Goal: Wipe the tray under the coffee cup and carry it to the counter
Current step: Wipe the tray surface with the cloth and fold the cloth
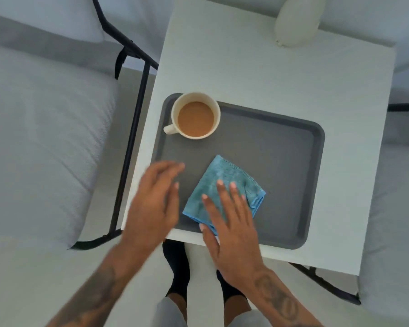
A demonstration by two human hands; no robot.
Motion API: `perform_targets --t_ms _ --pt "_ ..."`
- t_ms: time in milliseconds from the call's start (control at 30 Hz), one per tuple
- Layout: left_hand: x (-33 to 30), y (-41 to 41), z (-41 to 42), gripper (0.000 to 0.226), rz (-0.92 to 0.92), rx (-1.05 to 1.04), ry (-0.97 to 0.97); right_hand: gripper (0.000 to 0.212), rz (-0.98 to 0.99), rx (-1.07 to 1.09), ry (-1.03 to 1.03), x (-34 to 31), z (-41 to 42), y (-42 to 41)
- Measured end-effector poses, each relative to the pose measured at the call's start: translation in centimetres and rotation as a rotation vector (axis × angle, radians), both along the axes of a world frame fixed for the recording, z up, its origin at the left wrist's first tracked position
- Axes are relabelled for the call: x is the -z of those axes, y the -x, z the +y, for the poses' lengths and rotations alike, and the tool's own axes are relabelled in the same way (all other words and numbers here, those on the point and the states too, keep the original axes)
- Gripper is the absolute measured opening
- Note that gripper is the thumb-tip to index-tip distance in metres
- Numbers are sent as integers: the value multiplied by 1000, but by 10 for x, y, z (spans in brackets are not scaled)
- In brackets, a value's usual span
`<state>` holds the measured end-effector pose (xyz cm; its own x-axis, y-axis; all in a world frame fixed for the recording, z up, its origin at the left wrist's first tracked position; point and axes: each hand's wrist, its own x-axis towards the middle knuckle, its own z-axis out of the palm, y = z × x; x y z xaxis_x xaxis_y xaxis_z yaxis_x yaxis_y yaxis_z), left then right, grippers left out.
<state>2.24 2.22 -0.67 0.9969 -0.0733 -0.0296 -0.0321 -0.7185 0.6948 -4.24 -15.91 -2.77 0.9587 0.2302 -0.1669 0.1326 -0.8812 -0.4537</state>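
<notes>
- Head view, looking steeply down: a pale grey cushioned seat fills the left side, with a black metal frame running along its right edge, next to the tabletop.
- Left hand: blurred, palm down, fingers spread apart and holding nothing; it lies over the near-left corner of the tray, and whether it touches the surface cannot be told. Its forearm carries dark tattoo marks.
- Coffee cup: cream-coloured, upright, holding light brown coffee, handle pointing to the near left. It stands in the far-left corner of the tray, well apart from both hands.
- Blue cloth: folded into a rough square, lying flat on the tray floor near its front edge, to the right of the left hand and nearer than the cup.
- Right hand: palm down, fingers apart and stretched flat across the near half of the cloth, pressing on it rather than gripping; the wrist reaches back past the near edge of the tabletop.
- Tray: dark grey, rectangular, with rounded corners and a raised rim; it rests flat on the white tabletop, close to that surface's near edge.
- Pale rounded object: at the far edge of the tabletop, cut off by the frame; its nature cannot be told.
- Below the tabletop's near edge: the person's feet in black socks on a light floor.
</notes>
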Motion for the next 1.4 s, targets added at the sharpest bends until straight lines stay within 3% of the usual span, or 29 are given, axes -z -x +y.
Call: perform_targets --t_ms 200,467,567,633,833,967,1033,1133,1200,1400 --pt "45 51 -21 57 178 114 -266 53 -82 -166 196 44 -24 -28" --pt "40 46 -17 62 255 194 -446 38 -31 201 100 47 -96 -118" --pt "40 45 -19 63 262 221 -500 29 -73 272 92 46 -112 -116" --pt "40 44 -20 63 263 227 -530 37 -81 292 72 43 -109 -91" --pt "39 42 -20 60 243 220 -546 53 21 -10 112 30 -74 24" --pt "38 40 -14 57 234 224 -508 52 -8 -104 144 34 -78 2" --pt "38 38 -10 55 230 237 -484 51 -48 7 196 39 -89 -29" --pt "38 32 -2 69 210 281 -449 51 -42 256 201 46 -95 -56" --pt "37 29 1 74 204 292 -422 53 -61 297 222 48 -82 -54" --pt "30 15 7 110 314 213 -337 55 -95 65 188 44 -13 -39"
